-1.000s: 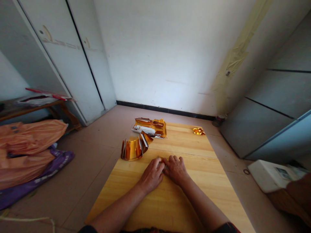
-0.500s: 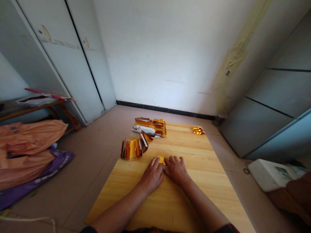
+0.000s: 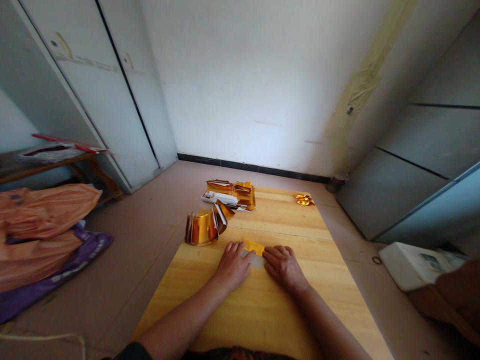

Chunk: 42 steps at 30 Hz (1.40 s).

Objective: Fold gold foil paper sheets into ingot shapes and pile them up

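A small piece of gold foil paper (image 3: 253, 247) with a pale grey-white part along its near side lies on the wooden table between my hands. My left hand (image 3: 233, 266) holds its left end against the tabletop, the thumb reaching over the pale part. At the right end, the fingers of my right hand (image 3: 284, 265) are pressed together on the edge of the paper. My fingertips cover both ends. Beyond my left hand stands a curved, fanned stack of gold foil sheets (image 3: 204, 227).
A second bundle of gold foil sheets with white paper (image 3: 228, 195) lies at the table's far edge. Folded gold foil pieces (image 3: 304, 200) sit at the far right corner. Orange and purple bags (image 3: 48, 215) are at left, a white box (image 3: 408, 265) at right.
My right hand has slid to the right, away from my left hand, uncovering more of the gold foil paper and its pale part. The left hand stays at the paper's left end.
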{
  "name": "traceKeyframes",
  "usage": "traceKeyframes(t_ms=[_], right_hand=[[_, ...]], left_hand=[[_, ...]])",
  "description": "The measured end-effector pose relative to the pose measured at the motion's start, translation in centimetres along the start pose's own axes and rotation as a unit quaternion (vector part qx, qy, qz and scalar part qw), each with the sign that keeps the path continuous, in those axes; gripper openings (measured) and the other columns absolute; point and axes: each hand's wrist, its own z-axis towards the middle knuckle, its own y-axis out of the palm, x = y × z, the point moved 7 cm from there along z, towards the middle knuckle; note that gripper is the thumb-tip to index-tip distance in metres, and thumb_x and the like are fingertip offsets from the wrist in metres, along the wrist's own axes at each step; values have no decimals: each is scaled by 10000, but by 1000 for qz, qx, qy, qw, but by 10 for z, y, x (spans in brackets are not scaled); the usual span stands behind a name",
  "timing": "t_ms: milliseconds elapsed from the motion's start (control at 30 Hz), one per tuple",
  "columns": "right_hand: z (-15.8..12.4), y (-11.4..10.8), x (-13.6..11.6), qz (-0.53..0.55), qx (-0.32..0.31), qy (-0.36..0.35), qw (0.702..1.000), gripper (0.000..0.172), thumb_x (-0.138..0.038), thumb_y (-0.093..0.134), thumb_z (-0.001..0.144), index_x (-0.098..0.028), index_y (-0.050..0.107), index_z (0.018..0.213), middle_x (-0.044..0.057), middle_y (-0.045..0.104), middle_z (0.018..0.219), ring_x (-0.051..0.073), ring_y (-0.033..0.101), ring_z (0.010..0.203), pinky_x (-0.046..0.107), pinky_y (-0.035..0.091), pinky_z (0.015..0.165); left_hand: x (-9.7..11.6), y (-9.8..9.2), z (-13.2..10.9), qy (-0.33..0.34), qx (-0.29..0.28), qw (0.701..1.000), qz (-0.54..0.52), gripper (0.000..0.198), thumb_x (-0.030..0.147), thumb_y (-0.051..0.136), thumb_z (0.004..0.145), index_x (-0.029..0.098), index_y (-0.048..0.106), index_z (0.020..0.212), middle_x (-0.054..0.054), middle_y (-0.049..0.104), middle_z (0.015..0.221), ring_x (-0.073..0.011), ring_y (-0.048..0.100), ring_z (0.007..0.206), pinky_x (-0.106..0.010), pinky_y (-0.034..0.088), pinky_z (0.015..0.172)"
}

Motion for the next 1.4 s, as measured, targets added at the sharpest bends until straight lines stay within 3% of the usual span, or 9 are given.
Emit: traceKeyframes(t_ms=[133, 300, 400, 533, 733, 933, 1167, 1400], right_hand=[[0, -1, -1, -1, -10, -5, 1000, 313, -320, 506, 894, -287, 577, 1197, 44, 590, 1236, 202, 484, 1096, 369, 279, 944], [-1, -2, -5, 3, -13, 19, 1000, 363, -435, 571, 845, -301, 580, 1182, 40, 576, 1242, 223, 461, 1109, 383, 264, 937], [1, -1, -6, 11, -3, 30, 999, 344, -444, 582, 837, -303, 594, 1151, 35, 584, 1216, 221, 461, 1088, 377, 263, 928], [3, 0, -5, 14, 11, 32, 999, 281, -414, 588, 844, -303, 617, 1101, 26, 591, 1186, 205, 469, 1050, 355, 271, 908], [8, 0, -5, 15, 25, 41, 999, 166, -355, 558, 878, -288, 667, 984, 22, 620, 1089, 181, 490, 989, 335, 283, 876], [15, 1, 1, 46, 19, 65, 997, 177, -359, 543, 887, -289, 705, 903, 27, 636, 1040, 178, 510, 968, 335, 298, 871], [8, -4, 4, 78, -5, 29, 996, 253, -371, 587, 840, -299, 647, 1075, 36, 614, 1144, 209, 490, 1042, 378, 288, 932], [10, 0, 4, 95, 29, 85, 991, 155, -333, 543, 883, -294, 693, 874, 3, 639, 1077, 176, 510, 992, 358, 284, 918]], left_hand=[[0, -4, 1, -6, -7, 1000, 2, 373, 272, 572, 808, 285, 564, 1181, -114, 507, 1261, -287, 451, 1153, -511, 242, 1031], [1, -11, 6, 11, -25, 999, -25, 398, 424, 653, 743, 297, 594, 1116, -96, 509, 1243, -303, 421, 1161, -565, 197, 1017], [5, -12, 11, 32, -47, 998, -34, 365, 417, 679, 718, 260, 613, 1041, -86, 520, 1198, -288, 430, 1137, -496, 295, 977], [8, -4, 18, 64, -70, 995, -43, 194, 277, 633, 765, 197, 622, 941, -74, 567, 1009, -238, 498, 1008, -376, 405, 885], [5, 1, 18, 78, -55, 994, -44, 138, 230, 562, 820, 195, 618, 941, -62, 567, 976, -215, 504, 980, -347, 422, 885], [7, 1, 15, 81, -37, 996, -27, 142, 250, 578, 823, 203, 613, 952, -49, 583, 982, -210, 512, 967, -339, 430, 873], [10, 6, 11, 37, 15, 999, -1, 108, 218, 506, 873, 193, 611, 865, -55, 612, 954, -209, 546, 919, -348, 447, 817], [8, 8, 8, 21, 38, 999, -16, 110, 194, 501, 869, 190, 610, 853, -60, 626, 996, -207, 561, 924, -357, 449, 820]])
